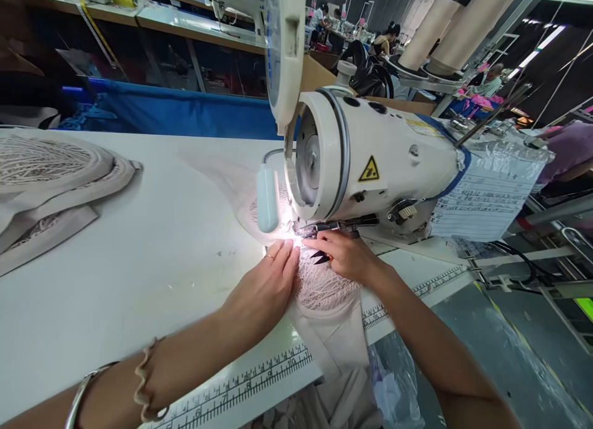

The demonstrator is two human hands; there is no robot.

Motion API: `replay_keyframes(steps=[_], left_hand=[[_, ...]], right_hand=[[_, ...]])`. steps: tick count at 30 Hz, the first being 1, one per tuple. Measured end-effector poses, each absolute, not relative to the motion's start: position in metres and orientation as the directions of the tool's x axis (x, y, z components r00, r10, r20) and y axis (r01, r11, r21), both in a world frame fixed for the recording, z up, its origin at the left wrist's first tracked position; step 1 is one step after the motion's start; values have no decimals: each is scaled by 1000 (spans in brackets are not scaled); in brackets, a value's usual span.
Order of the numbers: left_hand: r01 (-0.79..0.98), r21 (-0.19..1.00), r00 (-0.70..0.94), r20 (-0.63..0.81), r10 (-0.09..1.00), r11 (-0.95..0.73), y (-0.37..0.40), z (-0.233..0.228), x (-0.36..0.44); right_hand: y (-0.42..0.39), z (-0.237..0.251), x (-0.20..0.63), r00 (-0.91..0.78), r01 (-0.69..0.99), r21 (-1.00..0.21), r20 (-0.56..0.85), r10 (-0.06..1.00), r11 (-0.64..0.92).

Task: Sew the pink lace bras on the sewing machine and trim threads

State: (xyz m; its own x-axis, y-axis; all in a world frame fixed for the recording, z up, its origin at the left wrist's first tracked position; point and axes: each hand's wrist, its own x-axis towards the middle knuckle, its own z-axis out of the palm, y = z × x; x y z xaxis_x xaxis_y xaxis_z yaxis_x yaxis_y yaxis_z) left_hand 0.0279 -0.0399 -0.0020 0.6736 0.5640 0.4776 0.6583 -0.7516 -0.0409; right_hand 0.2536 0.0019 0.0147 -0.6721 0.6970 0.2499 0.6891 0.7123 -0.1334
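A stack of pale beige lace-and-cloth pieces (50,182) lies at the far left of the white worktable (152,256), well apart from the hands. Along the table's near edge runs a printed black-and-white ruler strip (250,379). The person's left hand (264,287), with a ring on one finger and bracelets at the wrist, lies flat and open, palm down, fingers pressing on the cream lace fabric piece (324,287) just in front of the needle; it grips nothing, only holds the cloth against the table. That fabric lies under the head of the white industrial sewing machine (370,163), lit brightly by the machine's lamp, and hangs off the table's near edge between the two forearms. The right hand (347,253) rests on the same fabric just right of the needle, fingers curled around small black thread snips (320,256) whose dark tips poke out toward the left hand. A plastic-sleeved printed paper sheet (486,197) hangs on the machine's right end.
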Motion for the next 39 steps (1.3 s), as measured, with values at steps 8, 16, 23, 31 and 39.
replay_keyframes(steps=[8, 16, 23, 31, 39], left_hand=[[569, 125, 694, 458, 556, -813, -22, -6, 11], [530, 256, 724, 360, 589, -808, -3, -4, -7], [559, 281, 712, 320, 625, -780, 7, -3, -13], [567, 221, 729, 315, 608, -794, 15, 18, -13], [572, 306, 652, 393, 648, -761, -22, 21, 20]], right_hand=[[1, 15, 251, -668, 699, -132, 231, 708, 703], [-1, 17, 248, -664, 706, -131, 220, 715, 696], [0, 14, 247, -662, 713, -136, 195, 724, 688], [-1, 13, 246, -655, 717, -151, 189, 732, 681], [1, 11, 246, -624, 711, -280, 173, 762, 645]])
